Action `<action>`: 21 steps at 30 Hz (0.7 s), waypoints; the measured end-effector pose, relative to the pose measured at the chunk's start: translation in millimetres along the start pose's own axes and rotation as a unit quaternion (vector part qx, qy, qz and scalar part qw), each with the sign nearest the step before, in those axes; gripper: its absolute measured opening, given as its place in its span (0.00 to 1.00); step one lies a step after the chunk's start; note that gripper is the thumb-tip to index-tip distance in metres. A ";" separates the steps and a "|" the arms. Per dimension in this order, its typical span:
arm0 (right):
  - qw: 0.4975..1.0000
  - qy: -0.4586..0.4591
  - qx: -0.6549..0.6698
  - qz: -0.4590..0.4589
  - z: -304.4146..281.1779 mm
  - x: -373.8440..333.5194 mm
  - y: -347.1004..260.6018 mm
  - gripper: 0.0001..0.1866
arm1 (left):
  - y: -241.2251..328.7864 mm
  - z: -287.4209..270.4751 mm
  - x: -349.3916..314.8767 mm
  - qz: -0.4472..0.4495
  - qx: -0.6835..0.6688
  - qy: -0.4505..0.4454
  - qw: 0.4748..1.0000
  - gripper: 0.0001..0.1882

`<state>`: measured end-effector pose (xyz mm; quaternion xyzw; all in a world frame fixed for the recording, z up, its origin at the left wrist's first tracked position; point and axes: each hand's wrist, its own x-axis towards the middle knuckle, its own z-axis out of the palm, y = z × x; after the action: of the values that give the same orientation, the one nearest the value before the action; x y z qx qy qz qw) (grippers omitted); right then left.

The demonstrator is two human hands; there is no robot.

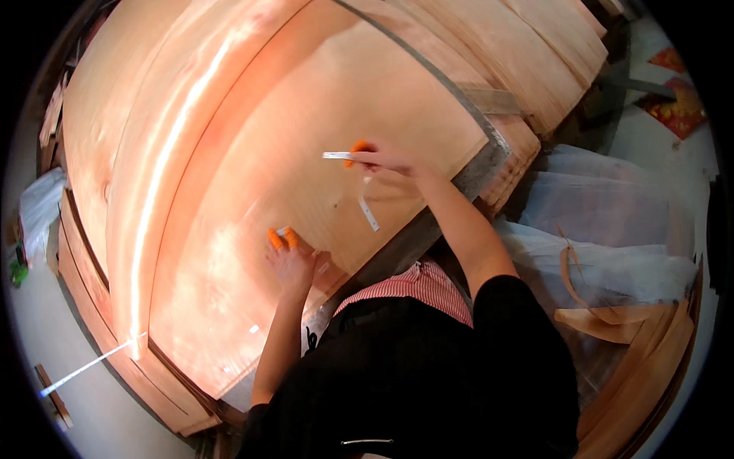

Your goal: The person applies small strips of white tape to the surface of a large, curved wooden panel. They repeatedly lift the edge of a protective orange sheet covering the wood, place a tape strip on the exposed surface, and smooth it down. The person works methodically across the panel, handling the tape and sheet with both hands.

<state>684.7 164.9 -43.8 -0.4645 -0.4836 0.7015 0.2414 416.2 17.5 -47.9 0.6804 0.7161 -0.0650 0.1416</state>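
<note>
A large, pale wood veneer sheet [306, 130] lies in front of me, its grain faint and its surface glossy on the left. My right hand [384, 158] is closed over it, gripping a narrow white strip [336, 155] that points left; an orange finger cot shows on that hand. Below the right hand, another white strip [369, 214] with small dark marks runs down; whether it joins the held one I cannot tell. My left hand [293, 264] lies on the sheet nearer me, two orange-covered fingertips stretched forward. A small pale bit shows between those fingertips.
A grey edge strip [413, 241] borders the sheet toward me and to the right. More stacked wood sheets [520, 46] stand at the far right. Clear plastic film [604, 214] and bent veneer offcuts [612, 325] lie at right. A small white piece [254, 329] rests near the sheet's lower left.
</note>
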 end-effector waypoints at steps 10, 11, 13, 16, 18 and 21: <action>0.935 0.353 -0.030 0.024 -170.0 -229.4 16.0 0.10 | -0.3 -18.3 21.2 0.137 -0.050 0.093 0.985 0.30; 0.939 0.314 -0.125 0.061 -181.3 -232.2 15.7 0.10 | 13.2 -22.2 26.6 0.167 -0.069 0.075 0.981 0.30; 0.950 0.249 -0.165 0.092 -192.2 -221.9 17.8 0.09 | 52.1 -25.2 42.9 0.220 -0.107 0.038 0.969 0.30; 0.961 0.122 -0.237 0.072 -211.1 -184.2 29.9 0.08 | 121.9 -20.7 64.0 0.334 -0.087 -0.017 0.938 0.31; 0.958 0.126 -0.247 0.074 -221.5 -154.8 48.7 0.08 | 174.1 -16.8 66.9 0.396 -0.072 -0.037 0.915 0.31; 0.928 0.143 -0.317 0.134 -227.0 -134.9 56.4 0.10 | 240.7 -15.0 72.8 0.446 -0.066 -0.086 0.889 0.31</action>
<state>952.8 138.2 -61.1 -0.6729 -0.5743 0.4634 0.0523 650.9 107.2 -30.8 0.9089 0.3253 -0.0060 0.2608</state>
